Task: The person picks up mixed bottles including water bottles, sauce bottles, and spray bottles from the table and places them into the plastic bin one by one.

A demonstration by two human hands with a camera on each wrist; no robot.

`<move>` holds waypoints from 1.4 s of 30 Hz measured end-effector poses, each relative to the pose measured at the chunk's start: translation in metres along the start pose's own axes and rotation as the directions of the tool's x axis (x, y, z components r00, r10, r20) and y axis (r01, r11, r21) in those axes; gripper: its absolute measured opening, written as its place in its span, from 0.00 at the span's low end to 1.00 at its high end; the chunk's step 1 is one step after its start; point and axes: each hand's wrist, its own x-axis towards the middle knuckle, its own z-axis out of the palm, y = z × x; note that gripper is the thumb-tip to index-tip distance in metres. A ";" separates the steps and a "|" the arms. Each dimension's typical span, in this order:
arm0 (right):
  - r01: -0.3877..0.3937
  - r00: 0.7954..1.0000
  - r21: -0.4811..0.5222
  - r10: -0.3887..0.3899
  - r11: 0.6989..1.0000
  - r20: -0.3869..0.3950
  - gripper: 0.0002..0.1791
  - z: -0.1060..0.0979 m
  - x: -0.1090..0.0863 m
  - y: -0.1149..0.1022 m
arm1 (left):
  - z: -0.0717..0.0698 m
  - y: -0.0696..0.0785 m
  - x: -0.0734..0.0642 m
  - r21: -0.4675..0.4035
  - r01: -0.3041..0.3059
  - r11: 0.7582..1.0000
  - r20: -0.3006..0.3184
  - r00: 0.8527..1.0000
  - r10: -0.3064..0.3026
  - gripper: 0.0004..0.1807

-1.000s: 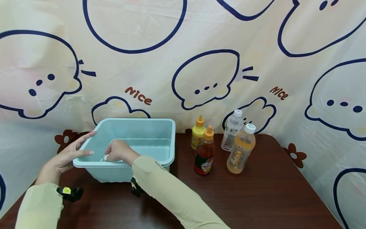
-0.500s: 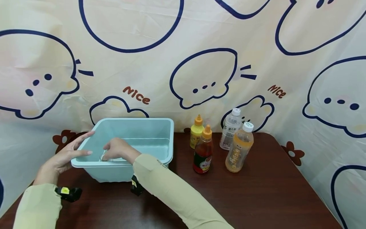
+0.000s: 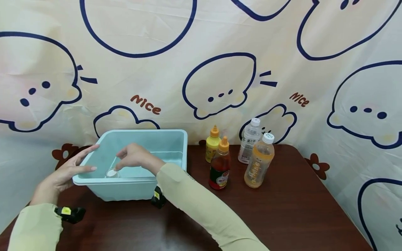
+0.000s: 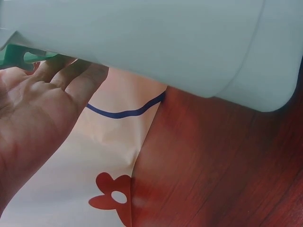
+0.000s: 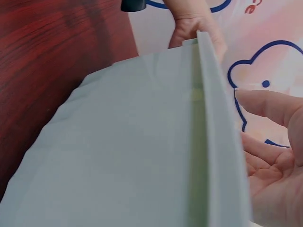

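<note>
Tub (image 3: 125,191), pale blue, sits left of ctr in the head view, open mouth up, long axis running L–R across the frame; its back rim is up near the printed curtain (image 3: 163,80), and in the left-wrist view the table edge vanishes behind it. L hand (image 3: 67,171) grips the rim by the near-left corner, thumb over the top, other fingers underneath next to a green clip (image 4: 14,57). R hand (image 3: 135,157) is inside, fingers loose & parted from the thumb, nothing seen btwn them in its wrist view. Just under its thumb, a clear item w/ white top (image 3: 112,173) is in the tub's near-left inside corner, top facing up; can't tell if the thumb touches it, nor its long axis, as the near rim hides the rest. Most room inside is to the right, where pale floor shows. Outside, a narrow strip of dark table (image 3: 141,226) separates the tub from the yellow bottle (image 3: 213,146) & red sauce bottle (image 3: 220,169); the white-capped pair (image 3: 259,162) stands farther right. More tabletop runs along the bottom, its right edge slanting to lower right.
</note>
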 end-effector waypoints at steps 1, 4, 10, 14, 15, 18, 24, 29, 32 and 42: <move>0.006 1.000 0.010 -0.006 1.000 0.004 0.23 -0.002 -0.002 0.000 | 0.000 0.000 0.000 -0.004 -0.002 1.000 0.000 1.000 0.002 0.38; 0.023 1.000 0.062 -0.023 0.998 0.014 0.23 -0.008 -0.008 -0.002 | -0.001 0.000 -0.001 -0.014 -0.001 1.000 0.001 1.000 0.001 0.38; 0.065 0.997 0.161 -0.070 0.985 0.021 0.23 -0.021 -0.018 -0.004 | 0.000 0.000 -0.001 -0.017 -0.005 1.000 0.004 1.000 0.005 0.38; 0.103 0.994 0.191 -0.110 0.976 0.024 0.23 -0.030 -0.025 -0.004 | 0.000 0.000 -0.001 -0.029 -0.001 1.000 0.000 1.000 0.001 0.38; 0.106 0.993 0.197 -0.113 0.975 0.025 0.23 -0.033 -0.026 -0.004 | -0.001 0.000 -0.001 -0.033 0.000 0.999 0.001 1.000 0.000 0.38; 0.116 0.992 0.218 -0.123 0.969 0.021 0.22 -0.039 -0.031 -0.003 | -0.001 -0.001 0.000 -0.038 0.002 0.999 0.002 1.000 -0.002 0.38; 0.129 0.991 0.279 -0.137 0.952 0.008 0.22 -0.050 -0.038 0.000 | -0.002 -0.001 0.001 -0.061 0.004 0.998 0.004 1.000 -0.004 0.38; 0.137 0.989 0.303 -0.146 0.943 0.009 0.22 -0.053 -0.041 0.005 | -0.002 -0.002 0.001 -0.080 -0.004 0.997 0.010 1.000 0.004 0.38; 0.140 0.989 0.307 -0.150 0.941 0.008 0.21 -0.056 -0.043 0.007 | -0.003 -0.002 0.001 -0.086 -0.004 0.996 0.006 1.000 0.005 0.38; 0.179 0.982 0.335 -0.188 0.925 -0.007 0.22 -0.068 -0.053 0.014 | -0.003 -0.001 0.000 -0.062 0.006 0.998 -0.010 1.000 -0.007 0.38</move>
